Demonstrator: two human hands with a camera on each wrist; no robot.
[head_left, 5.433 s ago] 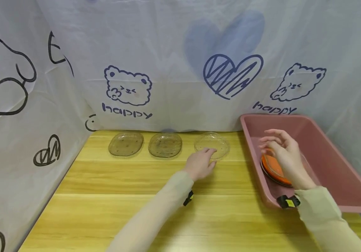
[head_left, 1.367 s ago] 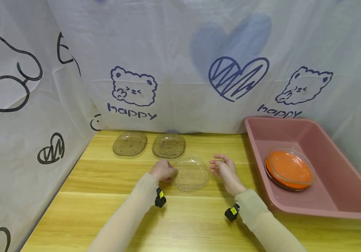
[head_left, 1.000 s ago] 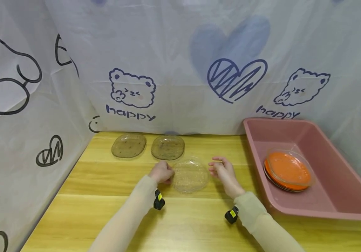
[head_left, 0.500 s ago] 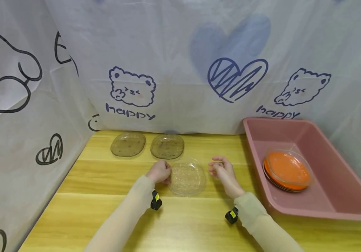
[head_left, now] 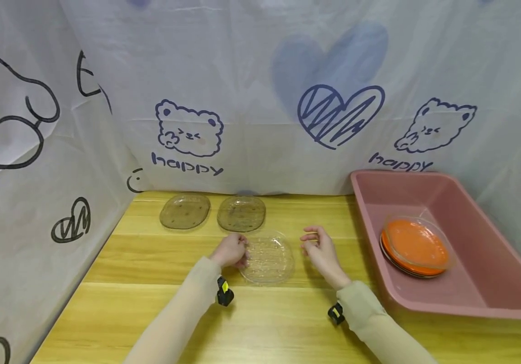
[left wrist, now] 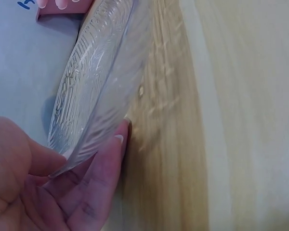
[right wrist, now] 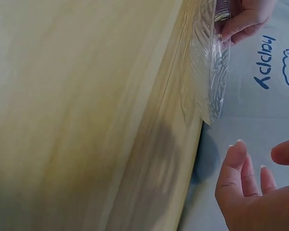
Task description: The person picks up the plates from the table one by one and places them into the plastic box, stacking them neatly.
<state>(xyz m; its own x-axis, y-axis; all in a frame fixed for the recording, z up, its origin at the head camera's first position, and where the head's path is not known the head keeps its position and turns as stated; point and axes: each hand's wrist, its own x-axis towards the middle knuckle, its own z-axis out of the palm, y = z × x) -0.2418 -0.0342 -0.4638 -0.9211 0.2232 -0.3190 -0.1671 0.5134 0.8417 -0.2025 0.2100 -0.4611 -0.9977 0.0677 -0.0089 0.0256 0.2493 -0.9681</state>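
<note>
A clear, ridged plate (head_left: 268, 258) is held just above the wooden table. My left hand (head_left: 230, 250) pinches its left rim; in the left wrist view the thumb lies on top and the fingers (left wrist: 103, 168) are underneath. My right hand (head_left: 321, 253) hovers to the right of the plate, apart from it, with fingers loosely bent and nothing between them. Two brownish see-through plates lie behind, one at the far left (head_left: 185, 211) and another (head_left: 241, 213) beside it.
A pink tub (head_left: 465, 288) stands on the right of the table. Inside it sits a stack with an orange plate (head_left: 415, 242) and a clear plate on top. White printed cloth (head_left: 260, 141) hangs along the back and sides.
The clear plate has left its place in the back row and come forward in my left hand, lately drifting slightly left. My right hand has moved from over the tub to beside the plate.
</note>
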